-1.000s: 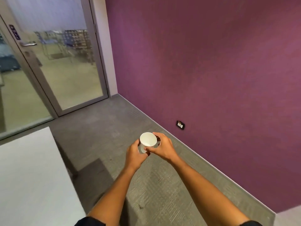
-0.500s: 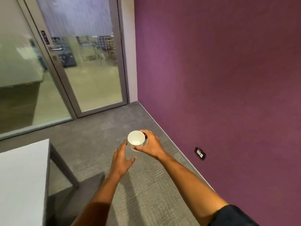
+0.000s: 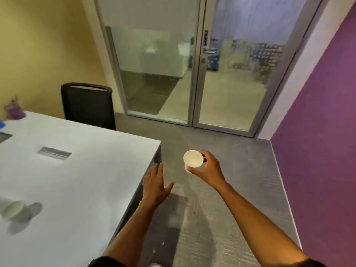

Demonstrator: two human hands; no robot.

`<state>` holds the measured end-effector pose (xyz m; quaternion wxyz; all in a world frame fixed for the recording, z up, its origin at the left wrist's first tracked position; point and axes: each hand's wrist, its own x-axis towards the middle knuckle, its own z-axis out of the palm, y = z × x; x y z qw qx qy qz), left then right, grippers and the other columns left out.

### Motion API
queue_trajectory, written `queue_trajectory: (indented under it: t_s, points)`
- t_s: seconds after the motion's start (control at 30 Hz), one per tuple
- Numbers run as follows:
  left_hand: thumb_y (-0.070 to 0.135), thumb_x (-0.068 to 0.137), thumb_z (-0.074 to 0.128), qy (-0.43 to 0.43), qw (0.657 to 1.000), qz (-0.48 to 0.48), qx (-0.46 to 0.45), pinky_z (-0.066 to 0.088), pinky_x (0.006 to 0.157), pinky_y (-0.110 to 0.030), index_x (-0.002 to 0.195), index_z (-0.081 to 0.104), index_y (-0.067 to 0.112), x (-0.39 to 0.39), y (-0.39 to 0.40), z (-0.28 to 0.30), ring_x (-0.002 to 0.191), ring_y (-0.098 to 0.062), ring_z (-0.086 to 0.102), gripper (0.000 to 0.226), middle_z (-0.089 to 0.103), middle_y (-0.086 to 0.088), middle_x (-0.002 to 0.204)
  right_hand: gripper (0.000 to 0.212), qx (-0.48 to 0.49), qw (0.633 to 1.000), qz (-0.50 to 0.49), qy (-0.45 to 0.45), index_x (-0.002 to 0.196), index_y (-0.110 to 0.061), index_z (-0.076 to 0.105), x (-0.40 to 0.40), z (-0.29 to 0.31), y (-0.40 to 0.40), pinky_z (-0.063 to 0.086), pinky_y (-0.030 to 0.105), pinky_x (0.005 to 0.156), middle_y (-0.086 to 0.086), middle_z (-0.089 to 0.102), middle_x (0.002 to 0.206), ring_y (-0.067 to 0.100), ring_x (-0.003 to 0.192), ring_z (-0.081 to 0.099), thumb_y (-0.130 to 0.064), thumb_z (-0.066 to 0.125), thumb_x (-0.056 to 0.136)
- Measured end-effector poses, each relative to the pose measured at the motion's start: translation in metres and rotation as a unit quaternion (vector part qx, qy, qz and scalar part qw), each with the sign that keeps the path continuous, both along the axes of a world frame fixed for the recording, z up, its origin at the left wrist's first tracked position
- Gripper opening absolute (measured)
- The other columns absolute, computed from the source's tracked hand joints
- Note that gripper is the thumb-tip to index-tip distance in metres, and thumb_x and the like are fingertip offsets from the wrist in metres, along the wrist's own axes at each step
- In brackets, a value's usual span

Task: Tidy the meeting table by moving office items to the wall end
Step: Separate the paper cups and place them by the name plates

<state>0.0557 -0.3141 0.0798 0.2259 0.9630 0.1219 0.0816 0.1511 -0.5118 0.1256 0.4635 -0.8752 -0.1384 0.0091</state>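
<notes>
Grey carpet lies under my arms. Left hand spread, holding nothing, beside the white table; at its two o'clock my right hand grips a paper cup, upright, off the table.

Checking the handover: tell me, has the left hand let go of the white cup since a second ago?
Yes. The left hand is off the white cup, open beside the table edge; the right hand holds it alone.

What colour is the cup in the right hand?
White, seen in the head view: the cup held by the right hand.
</notes>
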Motion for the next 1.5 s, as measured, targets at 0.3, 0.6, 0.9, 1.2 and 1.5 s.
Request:
queue_trajectory:
  t_s: [0.3,0.6,0.9,1.2,1.5]
  points:
    - [0.065,0.086,0.047,0.051,0.98,0.19,-0.016,0.016,0.119,-0.049,0.152,0.01,0.026,0.024,0.155,-0.025,0.149,-0.028,0.014,0.085,0.01,-0.003,0.162,0.081,-0.016,0.986,0.164,-0.011,0.129,-0.025,0.048,0.075,-0.021,0.178,0.051,0.025,0.086,-0.002,0.055,0.128,0.013,0.11,0.053,-0.048,0.086,0.062]
    - [0.059,0.09,0.047,0.078,0.936,0.342,-0.038,0.018,0.118,-0.048,0.153,0.011,0.019,-0.014,0.242,-0.027,0.148,-0.03,0.014,0.083,0.013,-0.008,0.161,0.074,-0.022,0.948,0.317,-0.026,0.124,-0.022,0.052,0.094,-0.029,0.328,0.049,0.022,0.075,-0.005,0.057,0.122,0.011,0.095,0.057,-0.045,0.086,0.064]
    - [0.06,0.09,0.046,0.084,0.876,0.472,-0.058,0.02,0.118,-0.05,0.153,0.012,0.018,-0.027,0.297,-0.038,0.149,-0.025,0.009,0.084,0.012,-0.007,0.161,0.072,-0.034,0.899,0.435,-0.019,0.123,-0.02,0.051,0.096,-0.065,0.453,0.053,0.034,0.08,-0.006,0.057,0.119,0.017,0.1,0.06,-0.041,0.085,0.063]
    - [0.057,0.09,0.048,0.07,0.821,0.563,-0.068,0.017,0.119,-0.05,0.153,0.013,0.017,-0.006,0.349,-0.045,0.15,-0.025,0.006,0.082,0.011,-0.007,0.162,0.068,-0.08,0.871,0.484,0.009,0.125,-0.017,0.051,0.107,-0.098,0.548,0.051,0.037,0.087,0.0,0.056,0.12,0.022,0.109,0.058,-0.034,0.082,0.067]
    - [0.058,0.091,0.045,0.093,0.794,0.597,-0.068,0.009,0.121,-0.05,0.154,0.01,0.02,0.012,0.383,-0.083,0.151,-0.023,-0.002,0.082,0.001,-0.004,0.163,0.068,-0.092,0.859,0.502,0.045,0.127,-0.019,0.051,0.113,-0.144,0.618,0.051,0.034,0.087,0.0,0.056,0.118,0.021,0.109,0.058,-0.039,0.081,0.069]
